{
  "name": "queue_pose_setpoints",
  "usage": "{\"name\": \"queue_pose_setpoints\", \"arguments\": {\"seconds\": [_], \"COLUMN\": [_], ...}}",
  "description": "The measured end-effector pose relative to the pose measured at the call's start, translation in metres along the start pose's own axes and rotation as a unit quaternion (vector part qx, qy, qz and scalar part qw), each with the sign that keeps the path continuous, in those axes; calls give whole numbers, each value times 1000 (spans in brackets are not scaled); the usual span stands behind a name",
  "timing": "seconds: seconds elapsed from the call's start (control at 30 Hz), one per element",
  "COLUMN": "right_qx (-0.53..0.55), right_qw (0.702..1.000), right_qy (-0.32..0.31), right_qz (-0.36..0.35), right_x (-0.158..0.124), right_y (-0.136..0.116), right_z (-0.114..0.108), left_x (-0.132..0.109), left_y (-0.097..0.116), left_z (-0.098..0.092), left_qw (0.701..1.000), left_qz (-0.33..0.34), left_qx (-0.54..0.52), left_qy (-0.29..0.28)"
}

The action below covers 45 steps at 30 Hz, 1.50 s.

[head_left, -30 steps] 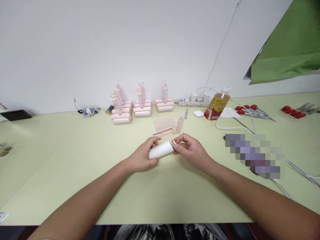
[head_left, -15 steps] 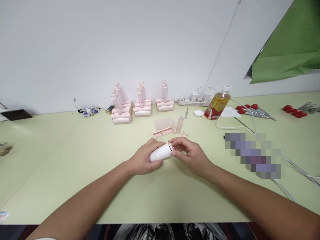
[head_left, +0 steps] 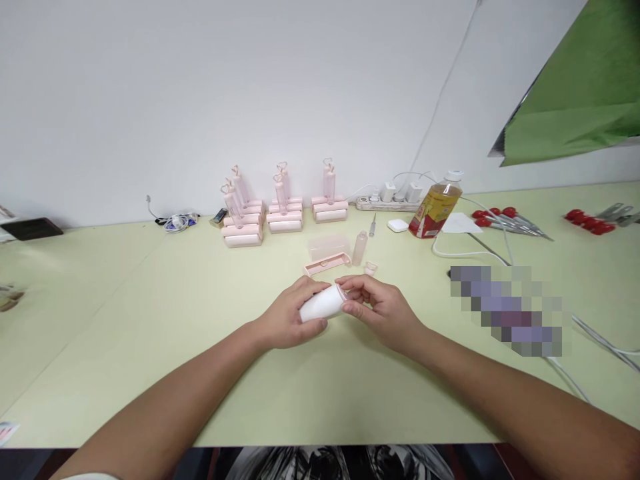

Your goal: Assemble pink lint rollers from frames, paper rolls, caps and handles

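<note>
**Holding the white roll at both ends**

The white roll (head_left: 323, 304) is held low over the table (head_left: 200, 333), near the middle of the scene, lying left to right; whether it touches the surface cannot be told. The left hand (head_left: 287, 319) is wrapped round the roll's left half, fingers curled shut on it; the right hand (head_left: 383, 310) is pinched on the roll's right end, thumb below and fingertips above. The step in hand is judged to be work on that right end, the body being steadied from the left. Just beyond the hands a pink frame (head_left: 326, 263), a small pink piece (head_left: 371, 268), a pink tube (head_left: 359, 248) and a clear cover (head_left: 327, 245) are laid out; pink rollers (head_left: 285, 215) are stacked farther off by the wall. For a next move a firm left grip and a fine, aligned pinch at the right end are called for; the roll looks round and smooth.
</note>
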State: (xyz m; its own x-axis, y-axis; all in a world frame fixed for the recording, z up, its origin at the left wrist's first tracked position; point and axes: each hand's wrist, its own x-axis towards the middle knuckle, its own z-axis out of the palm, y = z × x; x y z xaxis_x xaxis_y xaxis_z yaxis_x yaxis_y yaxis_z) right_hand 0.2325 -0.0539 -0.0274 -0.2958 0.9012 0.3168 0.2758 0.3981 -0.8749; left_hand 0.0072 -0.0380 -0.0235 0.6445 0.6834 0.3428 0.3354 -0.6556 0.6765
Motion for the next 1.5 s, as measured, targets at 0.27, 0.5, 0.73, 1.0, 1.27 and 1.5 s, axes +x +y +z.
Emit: {"name": "queue_pose_setpoints", "arguments": {"seconds": [0.27, 0.5, 0.73, 1.0, 1.27, 1.5], "right_qx": [10, -39, 20, -22, -223, -220], "right_qw": [999, 984, 983, 998, 972, 968], "right_qy": [6, 135, 166, -42, 19, -26], "right_qz": [-38, -112, -74, -28, 75, 116], "right_x": [0, 3, -7, -4, 22, 27], "right_y": [-1, -10, -21, -17, 10, 23], "right_z": [0, -11, -2, -7, -21, -15], "left_x": [0, -1, 0, -2, 0, 3], "left_y": [-1, -1, 1, -3, -13, -17], "left_z": [2, -1, -2, -1, -20, -21], "left_qw": [999, 992, 994, 1000, 983, 967], "left_qz": [-9, -64, -58, -4, -142, -229], "left_qx": [-21, -45, -26, -7, 62, -89], "left_qy": [26, 98, 86, 17, 96, 70]}}
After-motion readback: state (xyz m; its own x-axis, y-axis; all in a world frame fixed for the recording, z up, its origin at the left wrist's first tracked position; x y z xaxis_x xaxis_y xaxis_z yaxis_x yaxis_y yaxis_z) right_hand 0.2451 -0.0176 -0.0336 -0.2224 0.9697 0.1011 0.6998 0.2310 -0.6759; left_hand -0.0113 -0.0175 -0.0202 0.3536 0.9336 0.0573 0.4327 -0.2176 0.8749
